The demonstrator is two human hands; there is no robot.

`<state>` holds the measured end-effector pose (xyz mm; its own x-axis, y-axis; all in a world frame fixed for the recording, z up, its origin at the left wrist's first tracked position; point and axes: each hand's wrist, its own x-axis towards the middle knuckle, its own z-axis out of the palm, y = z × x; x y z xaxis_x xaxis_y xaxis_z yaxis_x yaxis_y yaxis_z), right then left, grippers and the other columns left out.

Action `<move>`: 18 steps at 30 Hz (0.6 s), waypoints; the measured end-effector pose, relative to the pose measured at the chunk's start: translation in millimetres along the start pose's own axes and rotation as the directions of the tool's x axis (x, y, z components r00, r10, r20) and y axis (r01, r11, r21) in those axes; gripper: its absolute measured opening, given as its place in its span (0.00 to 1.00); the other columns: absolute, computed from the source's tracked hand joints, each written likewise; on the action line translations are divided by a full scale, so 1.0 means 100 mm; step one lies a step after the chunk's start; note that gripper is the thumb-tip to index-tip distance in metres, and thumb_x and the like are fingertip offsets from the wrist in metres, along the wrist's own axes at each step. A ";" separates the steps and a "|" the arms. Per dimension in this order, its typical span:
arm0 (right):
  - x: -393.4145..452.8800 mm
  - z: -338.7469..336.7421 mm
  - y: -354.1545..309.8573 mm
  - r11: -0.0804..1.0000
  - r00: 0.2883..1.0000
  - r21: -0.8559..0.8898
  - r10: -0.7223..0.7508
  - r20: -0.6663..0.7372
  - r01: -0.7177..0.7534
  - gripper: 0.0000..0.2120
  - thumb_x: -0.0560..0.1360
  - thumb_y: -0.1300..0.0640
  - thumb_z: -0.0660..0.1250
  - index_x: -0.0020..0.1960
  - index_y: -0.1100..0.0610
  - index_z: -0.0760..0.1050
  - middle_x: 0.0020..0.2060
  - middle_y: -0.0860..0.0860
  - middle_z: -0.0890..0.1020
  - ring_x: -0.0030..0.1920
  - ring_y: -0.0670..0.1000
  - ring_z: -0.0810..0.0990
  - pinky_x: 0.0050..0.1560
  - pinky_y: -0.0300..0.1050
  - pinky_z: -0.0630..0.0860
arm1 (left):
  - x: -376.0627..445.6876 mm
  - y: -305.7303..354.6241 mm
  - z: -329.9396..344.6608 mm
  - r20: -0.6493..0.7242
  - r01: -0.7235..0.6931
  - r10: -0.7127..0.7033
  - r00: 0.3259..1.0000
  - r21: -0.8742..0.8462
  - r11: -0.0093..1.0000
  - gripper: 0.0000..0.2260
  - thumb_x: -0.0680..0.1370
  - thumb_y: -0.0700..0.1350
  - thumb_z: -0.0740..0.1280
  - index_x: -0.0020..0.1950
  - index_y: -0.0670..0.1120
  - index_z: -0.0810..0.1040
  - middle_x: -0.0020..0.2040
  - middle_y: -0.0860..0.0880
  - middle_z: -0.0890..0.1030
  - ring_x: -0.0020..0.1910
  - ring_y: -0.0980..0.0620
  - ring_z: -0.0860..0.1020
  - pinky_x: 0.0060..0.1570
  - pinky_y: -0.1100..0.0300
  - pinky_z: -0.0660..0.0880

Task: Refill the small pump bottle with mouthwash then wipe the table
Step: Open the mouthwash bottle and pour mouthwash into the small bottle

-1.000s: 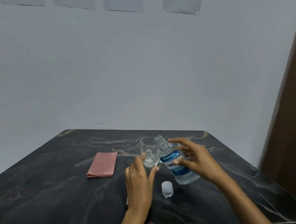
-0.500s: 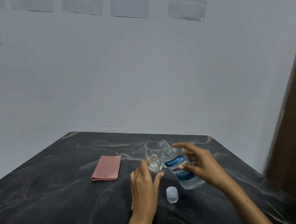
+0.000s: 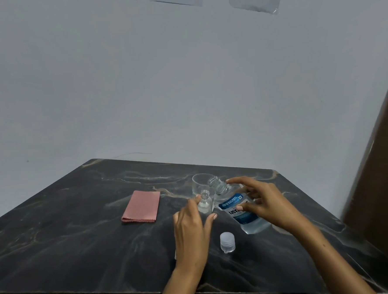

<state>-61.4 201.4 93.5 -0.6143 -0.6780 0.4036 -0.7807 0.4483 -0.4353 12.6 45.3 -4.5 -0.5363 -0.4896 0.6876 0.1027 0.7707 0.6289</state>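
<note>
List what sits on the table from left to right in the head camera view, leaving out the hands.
Pink cloth → small pump bottle → white cap → mouthwash bottle. The glass behind overlaps both bottles, so I left it out.

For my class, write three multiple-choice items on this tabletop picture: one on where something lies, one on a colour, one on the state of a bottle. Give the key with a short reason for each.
1. Where does the loose cap stand?
A. On the table in front of the hands
B. On the cloth
C. Inside the glass

2. What colour is the folded cloth?
A. Green
B. Pink
C. Yellow

3. In what state is the mouthwash bottle?
A. Upright and capped
B. Lying flat, untouched
C. Tilted and uncapped, held by the right hand

Key: A, the cap stands on the dark table nearest the camera; B, the cloth is plainly pink; C, its open neck leans toward the small bottle, which the left hand holds.
</note>
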 end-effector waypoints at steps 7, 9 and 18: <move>-0.01 0.02 -0.02 1.000 1.000 -0.003 -0.016 0.017 0.016 0.27 0.70 0.62 0.73 0.63 0.40 0.71 0.53 0.40 0.79 0.57 0.44 0.78 0.57 0.44 0.78 | 0.01 0.00 0.00 0.003 -0.008 0.008 1.000 0.000 1.000 0.21 0.72 0.49 0.71 0.61 0.45 0.70 0.55 0.47 0.80 0.54 0.50 0.77 0.58 0.56 0.70; -0.01 0.02 -0.02 1.000 1.000 0.000 -0.018 0.015 0.018 0.27 0.70 0.62 0.73 0.63 0.40 0.71 0.52 0.41 0.80 0.56 0.44 0.78 0.57 0.44 0.79 | 0.00 -0.01 0.00 0.004 -0.009 0.009 1.000 0.002 1.000 0.21 0.72 0.49 0.71 0.61 0.46 0.70 0.55 0.47 0.80 0.55 0.51 0.78 0.58 0.57 0.69; 0.03 -0.07 -0.01 1.000 1.000 0.017 -0.011 0.019 0.011 0.29 0.71 0.62 0.72 0.61 0.35 0.69 0.52 0.41 0.80 0.57 0.46 0.79 0.57 0.47 0.79 | -0.01 0.02 -0.01 -0.010 0.003 -0.004 1.000 -0.004 1.000 0.21 0.71 0.48 0.72 0.61 0.47 0.70 0.55 0.48 0.80 0.52 0.54 0.75 0.56 0.54 0.74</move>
<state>-63.0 203.2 100.5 -0.6033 -0.6939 0.3930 -0.7853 0.4310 -0.4445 13.9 46.7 -3.6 -0.5286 -0.4962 0.6888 0.1044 0.7672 0.6328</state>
